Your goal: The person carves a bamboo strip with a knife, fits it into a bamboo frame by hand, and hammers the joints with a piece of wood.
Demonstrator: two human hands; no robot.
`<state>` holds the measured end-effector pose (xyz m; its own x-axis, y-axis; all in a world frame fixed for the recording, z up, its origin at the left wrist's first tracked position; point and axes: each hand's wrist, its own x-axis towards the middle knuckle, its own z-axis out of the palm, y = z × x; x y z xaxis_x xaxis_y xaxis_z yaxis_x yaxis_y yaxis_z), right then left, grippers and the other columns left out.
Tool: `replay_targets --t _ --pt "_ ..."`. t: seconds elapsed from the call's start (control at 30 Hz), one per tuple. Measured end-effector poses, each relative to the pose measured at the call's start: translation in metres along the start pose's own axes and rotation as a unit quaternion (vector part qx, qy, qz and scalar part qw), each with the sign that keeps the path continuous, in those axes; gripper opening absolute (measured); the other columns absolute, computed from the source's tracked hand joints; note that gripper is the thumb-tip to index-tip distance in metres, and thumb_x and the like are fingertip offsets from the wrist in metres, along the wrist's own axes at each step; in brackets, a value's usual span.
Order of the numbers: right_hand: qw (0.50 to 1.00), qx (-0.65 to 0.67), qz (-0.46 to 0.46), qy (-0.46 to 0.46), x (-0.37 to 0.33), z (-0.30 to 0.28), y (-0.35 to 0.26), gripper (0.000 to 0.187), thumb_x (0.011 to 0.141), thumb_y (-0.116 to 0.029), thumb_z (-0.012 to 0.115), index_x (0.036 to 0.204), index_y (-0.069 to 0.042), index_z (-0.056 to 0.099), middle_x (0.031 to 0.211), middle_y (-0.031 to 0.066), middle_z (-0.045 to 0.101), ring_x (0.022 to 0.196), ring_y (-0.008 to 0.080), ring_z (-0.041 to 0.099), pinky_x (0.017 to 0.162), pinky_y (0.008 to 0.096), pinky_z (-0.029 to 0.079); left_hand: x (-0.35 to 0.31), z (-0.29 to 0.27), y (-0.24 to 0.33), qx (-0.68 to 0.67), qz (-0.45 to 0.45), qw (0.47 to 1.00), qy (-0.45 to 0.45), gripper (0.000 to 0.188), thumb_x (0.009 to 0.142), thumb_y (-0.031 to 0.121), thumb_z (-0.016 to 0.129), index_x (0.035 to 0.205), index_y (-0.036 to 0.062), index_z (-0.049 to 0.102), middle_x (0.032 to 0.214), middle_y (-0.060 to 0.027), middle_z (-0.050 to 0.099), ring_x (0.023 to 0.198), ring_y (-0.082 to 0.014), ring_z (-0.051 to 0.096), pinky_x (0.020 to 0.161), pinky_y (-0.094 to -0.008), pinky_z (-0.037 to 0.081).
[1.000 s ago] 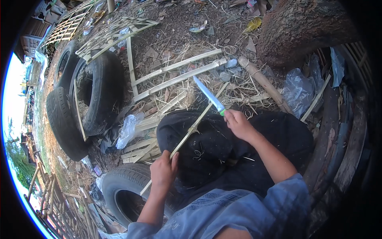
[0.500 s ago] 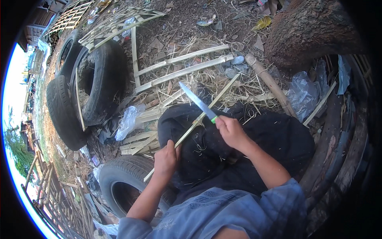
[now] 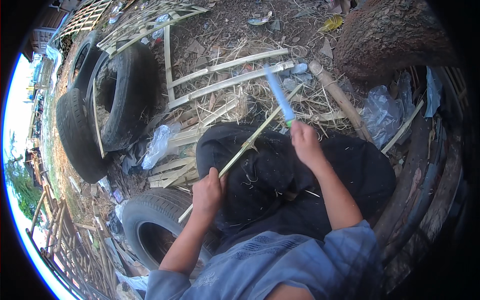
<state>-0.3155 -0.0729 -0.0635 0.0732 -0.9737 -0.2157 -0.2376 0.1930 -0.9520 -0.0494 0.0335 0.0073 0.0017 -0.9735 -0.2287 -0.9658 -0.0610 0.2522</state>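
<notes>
My left hand [image 3: 208,192] is closed round the lower part of a thin bamboo strip [image 3: 240,152], which slants up and to the right across my dark trousers [image 3: 240,200]. A knot shows partway along the strip, with a frayed sliver at it. In my right hand [image 3: 306,142] I grip a knife [image 3: 280,95] by its green handle, most of which my fingers cover. Its blade points up and slightly left, a little blurred, apart from the strip and to the right of its middle.
Old tyres [image 3: 75,135] lie at the left, another tyre [image 3: 145,215] by my left forearm. Split bamboo slats [image 3: 225,85] and shavings cover the ground ahead. A bamboo pole [image 3: 340,100], clear plastic bags [image 3: 382,112] and a tree trunk [image 3: 395,40] are at the right.
My right hand has moved right and up a little with the knife, and the blade has swung away from the strip to a steeper angle. My left hand stays on the strip.
</notes>
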Motion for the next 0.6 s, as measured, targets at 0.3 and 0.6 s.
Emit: replay_targets --t 0.3,0.6 --pt "0.998 0.051 0.029 -0.013 -0.001 -0.008 0.022 0.039 0.104 -0.034 0.038 0.078 -0.006 0.047 0.059 -0.0033 0.04 0.048 0.0058 0.039 0.044 0.0242 0.033 -0.002 0.002 -0.001 0.016 -0.004 1.0 -0.003 0.029 0.094 0.029 0.056 0.085 0.0029 0.047 0.064 -0.0187 0.061 0.061 -0.039 0.062 0.053 -0.0482 0.048" --pt "0.992 0.079 0.065 -0.067 -0.003 -0.01 0.019 0.037 0.104 -0.034 0.039 0.077 -0.008 0.044 0.057 -0.0027 0.037 0.044 0.0057 0.035 0.038 0.0239 0.028 -0.001 -0.001 -0.001 0.05 -0.024 0.998 -0.015 0.027 0.092 0.027 0.057 0.086 0.002 0.047 0.066 -0.0196 0.061 0.062 -0.0396 0.062 0.056 -0.0485 0.048"
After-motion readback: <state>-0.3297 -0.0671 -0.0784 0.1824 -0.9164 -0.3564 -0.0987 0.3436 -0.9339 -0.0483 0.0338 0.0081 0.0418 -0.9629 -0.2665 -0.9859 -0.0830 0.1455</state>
